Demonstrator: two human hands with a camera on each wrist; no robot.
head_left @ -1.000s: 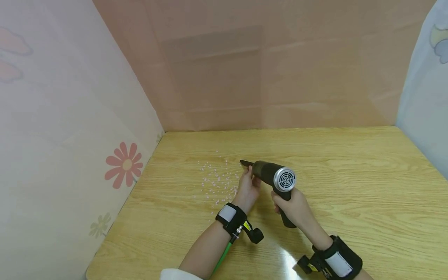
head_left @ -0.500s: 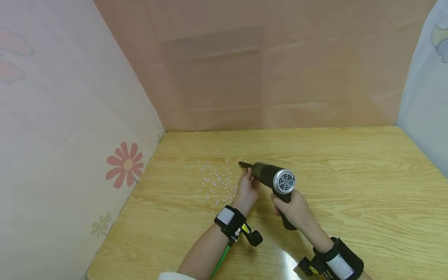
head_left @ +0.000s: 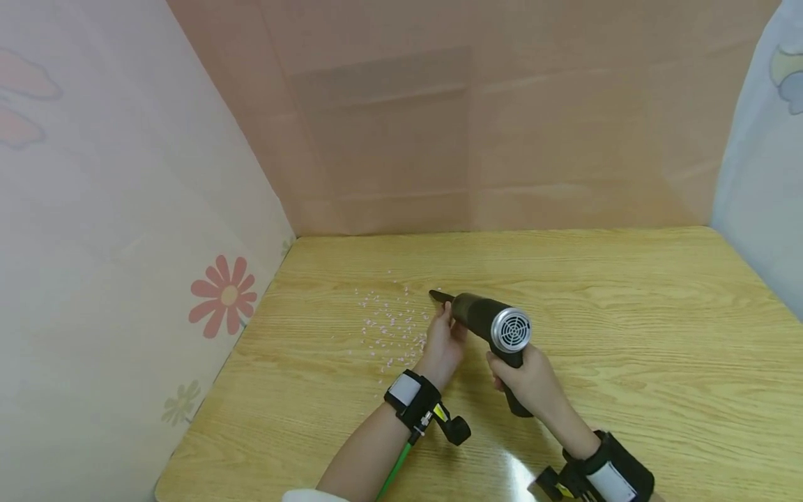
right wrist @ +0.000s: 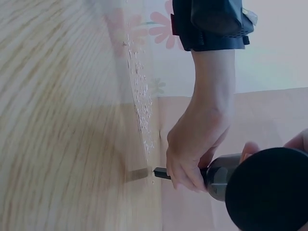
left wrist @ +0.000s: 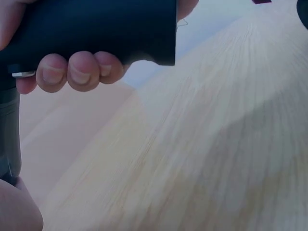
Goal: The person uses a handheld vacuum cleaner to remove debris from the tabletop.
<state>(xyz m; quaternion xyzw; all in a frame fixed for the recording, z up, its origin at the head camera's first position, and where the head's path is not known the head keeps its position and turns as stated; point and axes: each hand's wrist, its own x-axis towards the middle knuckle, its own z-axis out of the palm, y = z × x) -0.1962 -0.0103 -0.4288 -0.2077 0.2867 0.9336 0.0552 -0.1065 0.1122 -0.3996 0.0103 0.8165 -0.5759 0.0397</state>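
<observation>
A black, pistol-shaped handheld vacuum with a silver rear grille is held over the wooden table. My right hand grips its handle; in the left wrist view curled fingers wrap the dark handle. At the front, my left hand holds the base of the thin black nozzle. From the right wrist the left hand shows with its fingers around the nozzle base, the nozzle tip close over the table. Small white bits lie scattered left of the nozzle.
The wooden table meets a brown sheet at the back. A pale flower-printed sheet stands at the left, another pale sheet at the right. A green cable runs from the left wrist strap.
The vacuum's rear end and my right hand have dropped slightly toward me. The nozzle tip has shifted a little nearer, and a white bit shows beyond it. Both holds are the same.
</observation>
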